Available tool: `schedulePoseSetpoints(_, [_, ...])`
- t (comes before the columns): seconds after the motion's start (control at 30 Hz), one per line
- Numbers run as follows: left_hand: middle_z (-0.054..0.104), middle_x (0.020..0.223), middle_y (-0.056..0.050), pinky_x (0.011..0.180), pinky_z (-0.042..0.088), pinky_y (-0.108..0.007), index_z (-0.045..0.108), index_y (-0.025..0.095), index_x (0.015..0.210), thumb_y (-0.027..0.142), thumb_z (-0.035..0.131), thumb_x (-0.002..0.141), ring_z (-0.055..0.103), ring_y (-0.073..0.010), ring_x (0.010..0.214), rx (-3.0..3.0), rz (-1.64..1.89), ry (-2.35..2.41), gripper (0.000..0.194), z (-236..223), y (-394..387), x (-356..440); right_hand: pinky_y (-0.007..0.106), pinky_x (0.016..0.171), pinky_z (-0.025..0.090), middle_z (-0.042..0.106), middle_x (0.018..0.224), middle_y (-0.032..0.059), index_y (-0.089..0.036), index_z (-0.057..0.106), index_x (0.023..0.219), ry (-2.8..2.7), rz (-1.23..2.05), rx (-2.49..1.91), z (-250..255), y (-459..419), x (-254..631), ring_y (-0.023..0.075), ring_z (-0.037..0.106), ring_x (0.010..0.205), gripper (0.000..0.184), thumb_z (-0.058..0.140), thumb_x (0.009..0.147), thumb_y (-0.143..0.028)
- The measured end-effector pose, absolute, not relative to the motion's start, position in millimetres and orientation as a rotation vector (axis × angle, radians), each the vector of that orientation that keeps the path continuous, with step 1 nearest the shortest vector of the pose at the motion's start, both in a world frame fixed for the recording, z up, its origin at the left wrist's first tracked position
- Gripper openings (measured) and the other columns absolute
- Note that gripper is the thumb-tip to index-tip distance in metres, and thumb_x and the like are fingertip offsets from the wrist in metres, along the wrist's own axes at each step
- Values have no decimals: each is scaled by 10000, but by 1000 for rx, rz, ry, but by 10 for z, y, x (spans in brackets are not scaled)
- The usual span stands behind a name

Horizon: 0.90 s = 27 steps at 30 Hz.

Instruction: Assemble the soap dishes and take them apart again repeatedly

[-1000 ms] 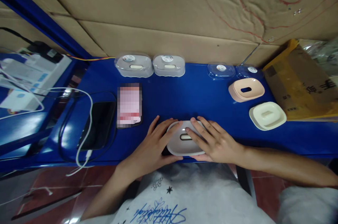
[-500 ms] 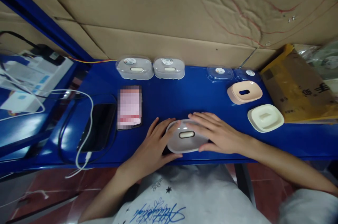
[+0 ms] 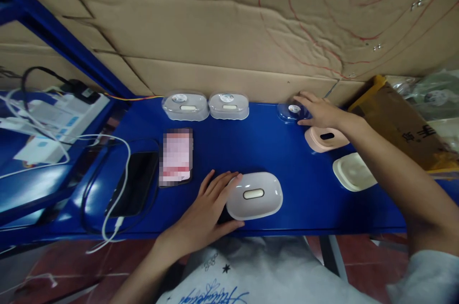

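Grey oval dish [image 3: 256, 206] (cream centre [image 3: 253, 193]), flat, clear cover [image 3: 286, 112] beyond

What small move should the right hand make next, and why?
Probably lift the clear cover toward the grey dish: the right hand is at that cover, the left hand holds the uncovered dish, and two similar dishes at the back wear clear covers.

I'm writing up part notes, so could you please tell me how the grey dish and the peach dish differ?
The grey dish has a cream insert in its slot, while the peach dish shows a dark slot. The left hand touches the grey dish; the right arm partly hides the peach dish, farther back. Both are rounded oblongs.
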<state>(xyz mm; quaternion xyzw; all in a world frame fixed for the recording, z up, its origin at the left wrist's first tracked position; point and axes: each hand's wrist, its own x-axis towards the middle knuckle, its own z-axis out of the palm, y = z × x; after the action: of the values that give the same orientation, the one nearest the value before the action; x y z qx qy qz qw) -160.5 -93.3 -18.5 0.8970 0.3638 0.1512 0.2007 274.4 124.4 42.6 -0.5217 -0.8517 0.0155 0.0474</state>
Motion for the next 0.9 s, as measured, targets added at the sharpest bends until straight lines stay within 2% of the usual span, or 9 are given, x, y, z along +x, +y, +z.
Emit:
schedulePoseSetpoints(0.13, [517,1691,-185,1354,265,-721,40,284,1799,511,778,1011,481,-404,1583,2490,446,1010,1103,-197,-936,-1605,560,1087,488,576,1602,315,-63,516,1648,-2701,71,-1505,327,1363,2669,437,625,1391,789,691,1021,-509])
schedulePoseSetpoints(0.23, [504,1702,-186,1354,259,-729,50,288,1798,518,766,1019,474,-407,1587,2495,443,1006,1083,-197,-936,-1607,614,1104,507,628,1562,242,-170,538,1645,-2783,86,-1459,332,1215,2493,440,638,1360,766,773,964,-430])
schedulePoseSetpoints(0.33, [496,1712,-179,1354,260,-728,48,294,1798,526,760,1023,466,-404,1595,2495,431,995,1078,-182,-936,-1608,641,1109,498,642,1494,211,-227,535,1646,-2840,120,-1399,362,932,2247,443,626,1355,809,789,937,-522])
schedulePoseSetpoints(0.4, [496,1718,-168,1357,264,-719,38,303,1800,532,756,1026,463,-400,1599,2490,438,990,1080,-172,-936,-1606,650,1140,478,595,1534,220,-222,512,1657,-2838,159,-1353,357,724,2090,443,604,1392,840,777,938,-566])
schedulePoseSetpoints(0.5, [502,1719,-167,1356,271,-712,13,304,1801,550,754,1023,477,-399,1592,2476,458,993,1103,-171,-937,-1604,620,1134,516,522,1634,225,-220,445,1686,-2802,289,-1283,335,440,1927,421,619,1411,828,746,968,-504])
schedulePoseSetpoints(0.6, [507,1715,-180,1352,282,-705,-39,297,1798,593,784,988,491,-404,1584,2452,472,1012,1191,-185,-935,-1606,606,1084,572,529,1665,212,-237,494,1639,-2722,269,-1243,393,176,1840,420,649,1392,746,744,970,-454])
schedulePoseSetpoints(0.67, [500,1723,-182,1351,274,-713,-101,300,1791,644,810,948,471,-413,1599,2435,462,1019,1288,-194,-932,-1606,634,1109,557,524,1684,205,-238,531,1603,-2664,180,-1203,487,-25,1789,435,622,1432,703,748,967,-445])
schedulePoseSetpoints(0.77, [496,1727,-186,1358,251,-713,-196,289,1771,677,840,905,441,-418,1620,2409,455,1017,1405,-201,-927,-1600,608,1149,546,524,1692,199,-214,530,1597,-2681,192,-1034,620,-375,1689,402,592,1479,687,734,981,-438])
schedulePoseSetpoints(0.9, [510,1716,-191,1353,245,-721,-249,287,1753,669,854,896,429,-416,1628,2377,488,1013,1448,-210,-928,-1593,583,1171,542,550,1664,218,-158,548,1578,-2745,246,-841,612,-761,1558,382,576,1494,677,722,975,-412])
